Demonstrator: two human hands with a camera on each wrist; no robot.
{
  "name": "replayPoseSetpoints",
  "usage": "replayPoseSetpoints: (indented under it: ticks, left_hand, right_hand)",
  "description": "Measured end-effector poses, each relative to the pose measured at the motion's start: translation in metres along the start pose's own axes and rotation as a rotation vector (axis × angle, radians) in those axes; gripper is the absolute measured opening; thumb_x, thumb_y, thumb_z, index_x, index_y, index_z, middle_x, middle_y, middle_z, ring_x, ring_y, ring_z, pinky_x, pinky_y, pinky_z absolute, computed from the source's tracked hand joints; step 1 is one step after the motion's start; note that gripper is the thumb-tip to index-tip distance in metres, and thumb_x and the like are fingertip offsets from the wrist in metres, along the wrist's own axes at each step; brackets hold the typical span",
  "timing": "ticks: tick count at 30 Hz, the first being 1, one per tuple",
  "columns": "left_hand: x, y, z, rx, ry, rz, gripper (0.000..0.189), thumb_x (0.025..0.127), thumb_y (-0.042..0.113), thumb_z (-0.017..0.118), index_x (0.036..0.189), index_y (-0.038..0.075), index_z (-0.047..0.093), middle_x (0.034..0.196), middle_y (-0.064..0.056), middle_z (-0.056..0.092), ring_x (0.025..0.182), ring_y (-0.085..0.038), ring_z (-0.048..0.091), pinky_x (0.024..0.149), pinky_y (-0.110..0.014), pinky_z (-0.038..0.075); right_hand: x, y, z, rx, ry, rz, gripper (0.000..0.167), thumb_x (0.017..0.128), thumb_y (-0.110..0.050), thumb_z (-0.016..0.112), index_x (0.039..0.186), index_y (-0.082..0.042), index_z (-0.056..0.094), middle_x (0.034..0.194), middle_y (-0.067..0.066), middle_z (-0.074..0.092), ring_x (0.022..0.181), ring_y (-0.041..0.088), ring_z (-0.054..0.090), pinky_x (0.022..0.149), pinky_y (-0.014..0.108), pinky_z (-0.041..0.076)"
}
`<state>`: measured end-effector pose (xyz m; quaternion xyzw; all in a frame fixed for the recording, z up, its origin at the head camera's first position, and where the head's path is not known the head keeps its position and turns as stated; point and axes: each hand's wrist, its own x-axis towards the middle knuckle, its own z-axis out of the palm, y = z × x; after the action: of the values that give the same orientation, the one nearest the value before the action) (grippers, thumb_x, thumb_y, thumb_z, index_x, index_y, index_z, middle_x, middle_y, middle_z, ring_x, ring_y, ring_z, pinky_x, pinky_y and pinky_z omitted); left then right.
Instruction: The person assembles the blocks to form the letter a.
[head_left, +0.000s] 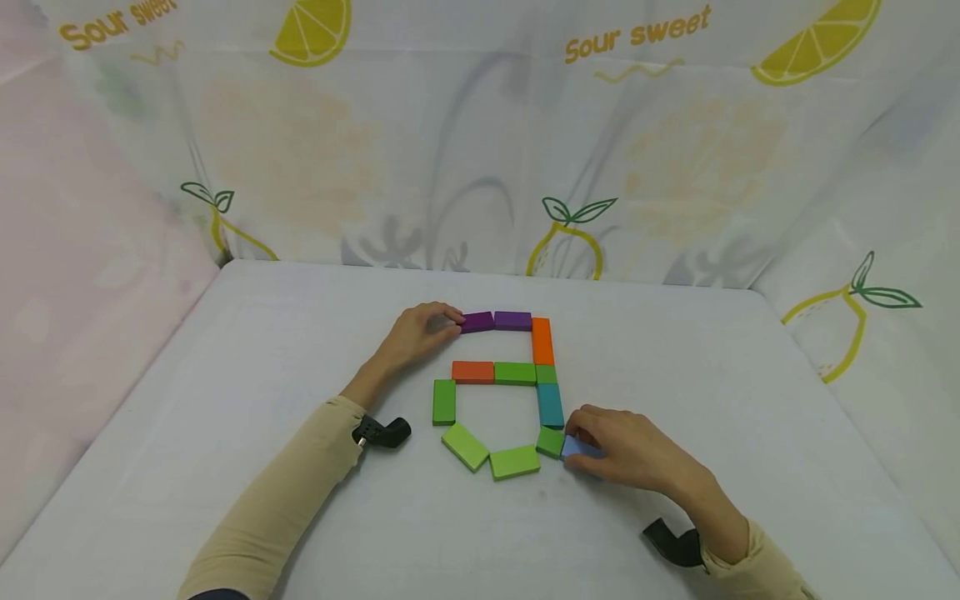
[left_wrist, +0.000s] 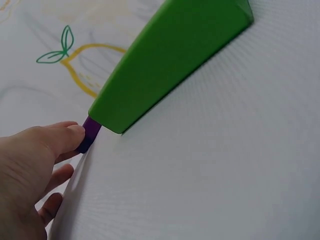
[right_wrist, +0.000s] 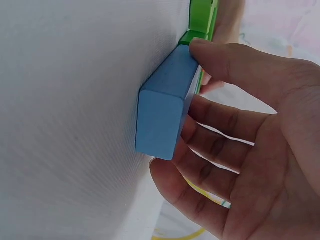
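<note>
Several coloured rectangular blocks lie flat on the table in a shape like a letter "a". At its top left end, my left hand (head_left: 415,336) pinches the left purple block (head_left: 477,322), which sits against a second purple block (head_left: 513,321). Thumb and fingers of my right hand (head_left: 633,450) grip a light blue block (head_left: 581,448) at the lower right, its near end touching a small green block (head_left: 550,442). In the right wrist view the blue block (right_wrist: 160,122) rests on the cloth, thumb on one side and fingers on the other.
An orange block (head_left: 542,341) and a teal block (head_left: 551,406) form the right side. Red (head_left: 472,372) and green (head_left: 514,373) blocks cross the middle, with lime blocks (head_left: 514,462) along the bottom. White cloth covers the table (head_left: 337,517); a lemon-print curtain (head_left: 450,125) stands behind.
</note>
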<state>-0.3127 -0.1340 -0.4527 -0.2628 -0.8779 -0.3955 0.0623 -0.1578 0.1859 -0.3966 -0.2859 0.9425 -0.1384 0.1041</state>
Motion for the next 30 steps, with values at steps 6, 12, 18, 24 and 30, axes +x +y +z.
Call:
replayPoseSetpoints:
  ticks: [6, 12, 18, 24, 30]
  left_hand:
    - [0.0, -0.0026, 0.0, -0.007, 0.009, 0.006, 0.02, 0.089, 0.015, 0.065, 0.109, 0.013, 0.067, 0.115, -0.005, 0.067, 0.118, -0.024, 0.056, 0.106, -0.042, 0.037]
    - [-0.0011, -0.0026, -0.0004, -0.004, 0.006, 0.006, 0.021, 0.089, 0.016, 0.065, 0.11, 0.013, 0.067, 0.115, -0.005, 0.067, 0.119, -0.024, 0.056, 0.106, -0.042, 0.037]
    - [-0.0024, -0.0008, -0.0008, -0.001, -0.001, -0.008, 0.021, 0.09, 0.018, 0.064, 0.111, 0.013, 0.067, 0.116, -0.004, 0.067, 0.12, -0.024, 0.055, 0.107, -0.042, 0.036]
    - [-0.0027, -0.0008, -0.0008, 0.009, -0.007, -0.019, 0.021, 0.091, 0.018, 0.063, 0.111, 0.014, 0.066, 0.117, -0.004, 0.067, 0.121, -0.023, 0.054, 0.107, -0.041, 0.036]
    - [-0.0031, 0.0002, -0.001, 0.006, -0.002, 0.008, 0.022, 0.09, 0.016, 0.064, 0.112, 0.014, 0.066, 0.117, -0.004, 0.066, 0.121, -0.023, 0.055, 0.107, -0.041, 0.036]
  right_hand:
    - [0.0003, -0.0012, 0.0011, -0.011, 0.012, 0.003, 0.026, 0.08, -0.034, 0.073, 0.098, -0.017, 0.064, 0.078, -0.013, 0.05, 0.067, 0.0, 0.043, 0.06, 0.018, 0.039]
    - [-0.0002, -0.002, 0.0014, -0.017, 0.018, 0.001, 0.027, 0.08, -0.035, 0.074, 0.098, -0.017, 0.065, 0.08, -0.014, 0.052, 0.069, 0.0, 0.045, 0.062, 0.018, 0.042]
    - [0.0001, -0.0019, 0.0019, -0.018, 0.02, -0.003, 0.027, 0.08, -0.036, 0.074, 0.098, -0.017, 0.065, 0.081, -0.014, 0.052, 0.069, 0.0, 0.045, 0.063, 0.019, 0.042]
    - [0.0003, -0.0017, 0.0018, -0.021, 0.021, -0.011, 0.028, 0.08, -0.036, 0.073, 0.098, -0.017, 0.065, 0.081, -0.014, 0.053, 0.069, 0.0, 0.046, 0.063, 0.019, 0.042]
    - [-0.0003, -0.0022, 0.0001, -0.018, 0.014, -0.006, 0.028, 0.081, -0.036, 0.073, 0.099, -0.017, 0.065, 0.083, -0.013, 0.055, 0.07, 0.001, 0.047, 0.064, 0.02, 0.044]
